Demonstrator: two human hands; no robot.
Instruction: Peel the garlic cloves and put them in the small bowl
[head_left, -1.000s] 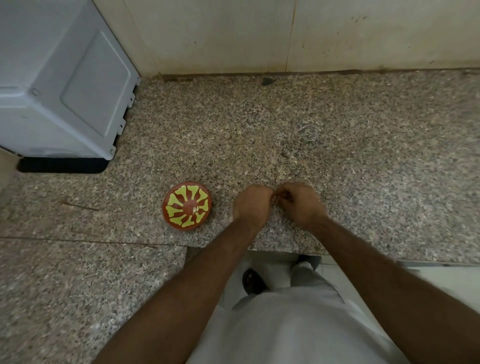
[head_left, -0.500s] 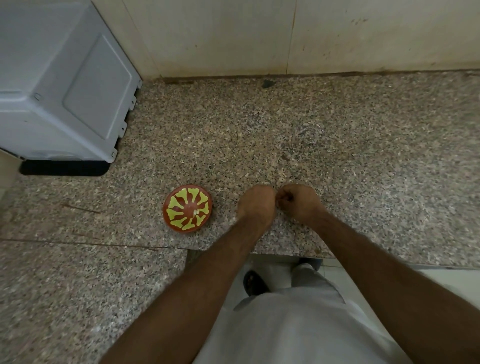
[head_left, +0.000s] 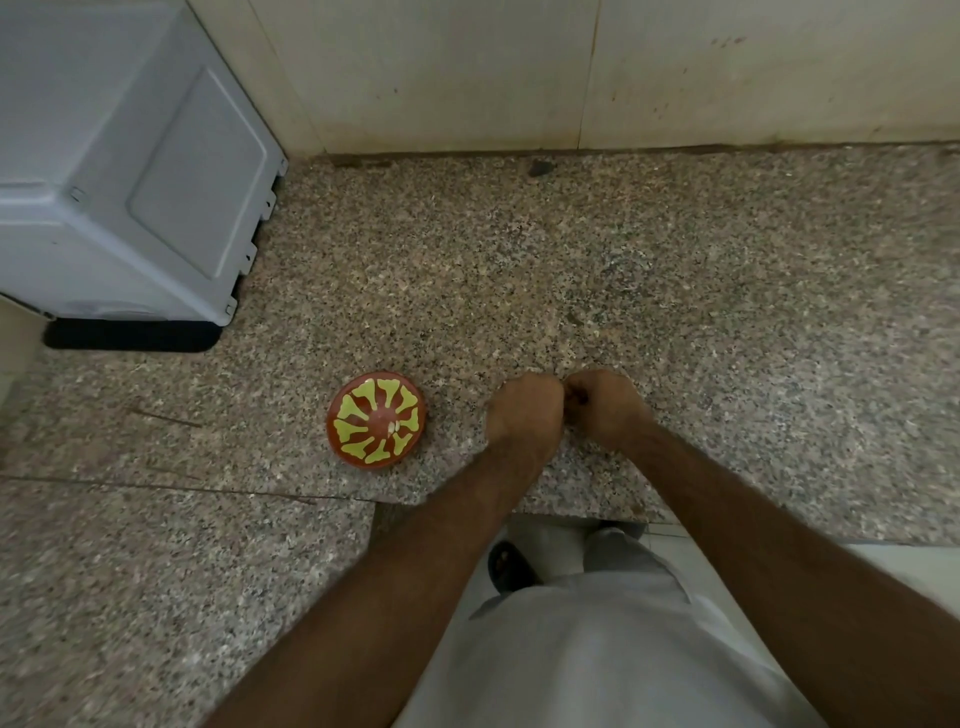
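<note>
Bowl (head_left: 376, 419) left of curled hands (head_left: 524, 413), apart.

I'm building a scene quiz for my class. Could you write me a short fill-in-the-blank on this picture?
1. The small bowl is red with a ____ pattern.
2. The bowl sits to the ____ of the left hand.
3. The left hand and the right hand meet above the ____ counter.

Missing words: yellow; left; granite

Both forearms bare, no sleeves in view, no watch/rings visible. Left hand (head_left: 524, 413) + right hand (head_left: 605, 408) bare, no gloves. Light grey/off-white shirt (head_left: 597, 665) covers torso, grey trousers (head_left: 618, 553) below. Dark sandal (head_left: 508, 566) on one foot, other foot hidden.
</note>
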